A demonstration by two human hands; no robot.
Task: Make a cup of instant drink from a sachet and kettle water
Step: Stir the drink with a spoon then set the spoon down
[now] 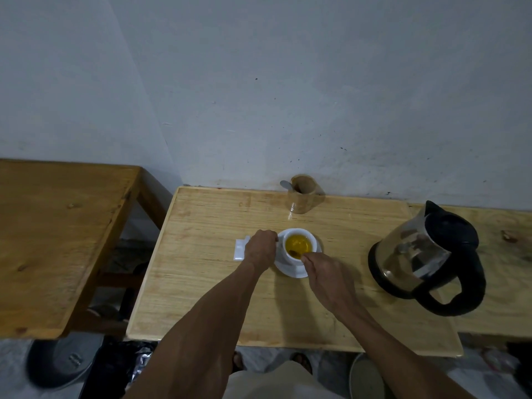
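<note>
A white cup (288, 254) holding yellow liquid (298, 243) stands on a white saucer (290, 270) on the pale wooden table (201, 283). My left hand (260, 249) grips the cup at its left side, where the handle is hidden. My right hand (325, 272) pinches a spoon (296, 252) whose bowl dips into the liquid at the cup's near edge. A white sachet (239, 249) lies flat just left of my left hand. The glass kettle (426, 260) with black lid and handle stands to the right.
A wooden holder (302, 197) with another spoon (286, 184) in it stands at the back by the wall. A darker wooden table (57, 240) is to the left, across a gap. Bags and a round lid lie on the floor below.
</note>
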